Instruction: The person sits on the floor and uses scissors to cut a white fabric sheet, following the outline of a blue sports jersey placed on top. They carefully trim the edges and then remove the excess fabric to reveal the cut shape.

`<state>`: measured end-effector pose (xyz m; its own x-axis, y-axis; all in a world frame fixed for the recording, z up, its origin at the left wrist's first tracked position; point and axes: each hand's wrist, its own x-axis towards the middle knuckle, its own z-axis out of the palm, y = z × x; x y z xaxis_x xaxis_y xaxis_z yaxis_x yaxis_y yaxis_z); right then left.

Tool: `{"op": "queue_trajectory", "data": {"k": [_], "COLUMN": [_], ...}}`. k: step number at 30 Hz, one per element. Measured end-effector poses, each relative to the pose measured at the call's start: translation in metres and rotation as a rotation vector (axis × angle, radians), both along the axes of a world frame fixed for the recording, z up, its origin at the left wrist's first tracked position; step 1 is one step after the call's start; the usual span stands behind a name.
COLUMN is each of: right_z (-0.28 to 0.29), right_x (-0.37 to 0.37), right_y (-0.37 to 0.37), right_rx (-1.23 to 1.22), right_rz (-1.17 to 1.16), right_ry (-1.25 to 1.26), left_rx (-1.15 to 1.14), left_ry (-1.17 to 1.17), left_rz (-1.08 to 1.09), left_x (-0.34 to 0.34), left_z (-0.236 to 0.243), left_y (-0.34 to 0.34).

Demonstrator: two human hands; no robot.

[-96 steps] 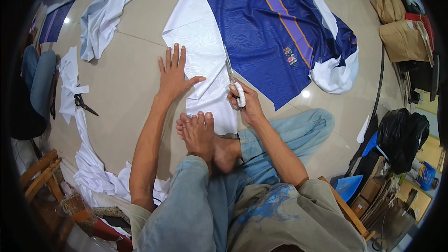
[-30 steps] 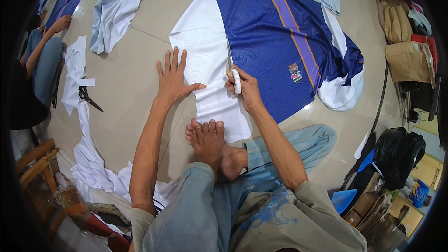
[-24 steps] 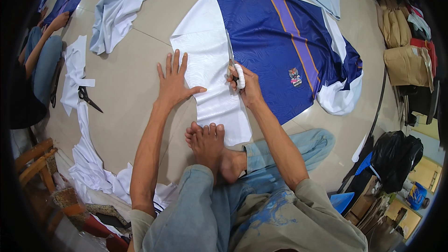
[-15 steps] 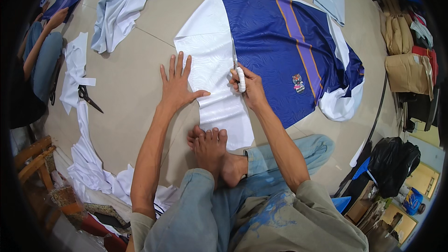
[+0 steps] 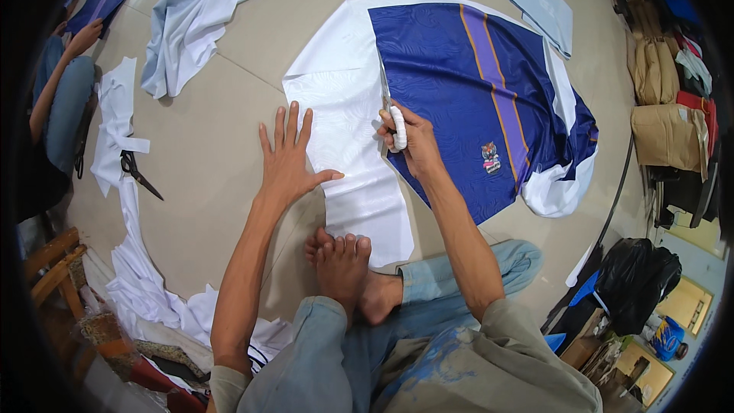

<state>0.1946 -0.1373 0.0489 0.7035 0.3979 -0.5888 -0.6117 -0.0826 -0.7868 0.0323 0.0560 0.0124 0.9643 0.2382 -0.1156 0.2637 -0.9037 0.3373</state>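
A dark blue fabric piece (image 5: 436, 69) with a purple stripe, orange lines and a small animal emblem lies spread on the floor. White fabric (image 5: 344, 130) borders it on the left and top. My right hand (image 5: 413, 138) is closed round the white-wrapped handles of scissors (image 5: 398, 128), whose blades point away along the line where blue meets white. My left hand (image 5: 287, 153) lies flat with fingers spread at the white fabric's left edge, its thumb over the cloth. My bare foot (image 5: 342, 264) rests on the near end of the white fabric.
Black scissors (image 5: 140, 174) lie by white scraps (image 5: 115, 130) at left, near a seated person (image 5: 69, 92) holding blue cloth. Pale fabric (image 5: 191, 27) lies at the far left, a folded light-blue sheet (image 5: 539, 4) at the far right. Bags and boxes (image 5: 669, 138) line the right side.
The whole view has shifted slightly, with the floor things lower in the picture. My right hand and scissors stay at nearly the same spot on the seam; my left hand stays flat.
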Motion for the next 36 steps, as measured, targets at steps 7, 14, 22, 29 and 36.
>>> {"op": "queue_trajectory", "data": {"k": [7,14,22,29,36], "right_z": [0.001,0.0,0.001,-0.005,-0.001], "right_x": [0.024,0.032,0.058,0.066,0.088], "right_y": [0.015,0.026,0.037,0.046,0.055], "right_rx": [0.045,-0.026,0.053,-0.01,0.02], "right_rz": [-0.001,0.017,0.028,0.045,0.062], "right_ry": [0.005,-0.04,-0.026,-0.064,-0.039], "left_rx": [-0.028,-0.083,-0.131,-0.145,-0.137], "left_ry": [0.051,0.078,0.146,0.193,0.119], "left_rz": [0.028,0.025,0.043,0.065,0.054], "left_x": [0.002,0.004,0.009,0.01,0.006], "left_z": [0.006,0.013,0.024,0.022,0.011], "left_y": [0.0,0.0,0.001,0.001,0.002]}}
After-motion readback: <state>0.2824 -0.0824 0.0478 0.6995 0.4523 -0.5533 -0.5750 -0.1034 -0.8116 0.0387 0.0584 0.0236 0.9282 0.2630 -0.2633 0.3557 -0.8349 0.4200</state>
